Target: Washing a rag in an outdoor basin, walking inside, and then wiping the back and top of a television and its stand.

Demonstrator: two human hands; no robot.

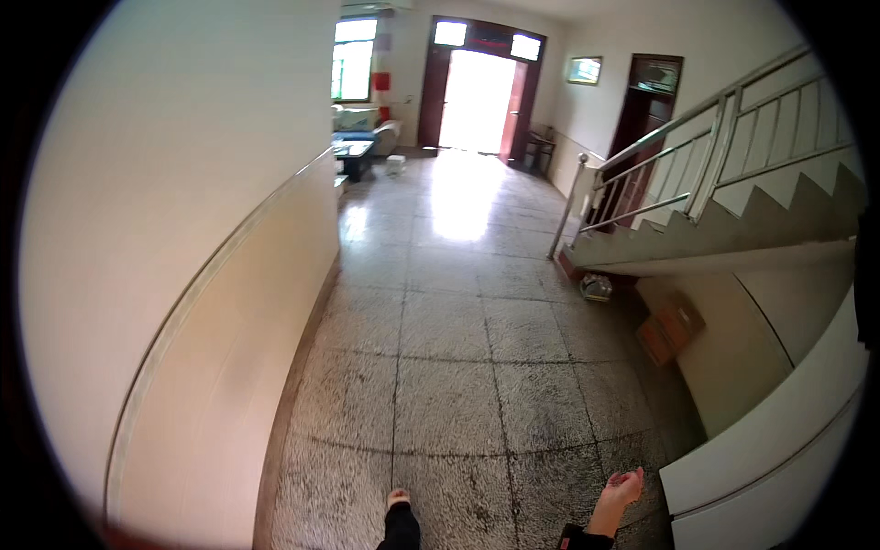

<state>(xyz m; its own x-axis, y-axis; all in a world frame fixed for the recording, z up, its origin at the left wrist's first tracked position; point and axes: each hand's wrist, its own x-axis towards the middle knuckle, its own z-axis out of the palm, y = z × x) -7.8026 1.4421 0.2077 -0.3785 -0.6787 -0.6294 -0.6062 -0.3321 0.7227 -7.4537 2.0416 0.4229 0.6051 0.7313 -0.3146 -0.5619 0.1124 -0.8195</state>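
My right hand (624,487) is low at the right, above the stone-patterned tiled floor (447,326), with the fingers loosely curled and nothing visible in them. A dark sleeve covers the lower forearm. White panelled furniture (742,474) stands to the right of this hand. My left hand is out of view. At the bottom, left of centre, what looks like a bare foot (398,496) shows below a black trouser leg. Ahead, the floor runs to an open dark red double door (512,110) with bright light coming through it.
A wall (227,323) with a trim strip runs along the left. At right rises a staircase with a metal railing (639,144); a bundle (595,287) and a reddish-brown box (670,328) are beneath. Beyond the wall are a low table (354,149) and a white stool (395,163).
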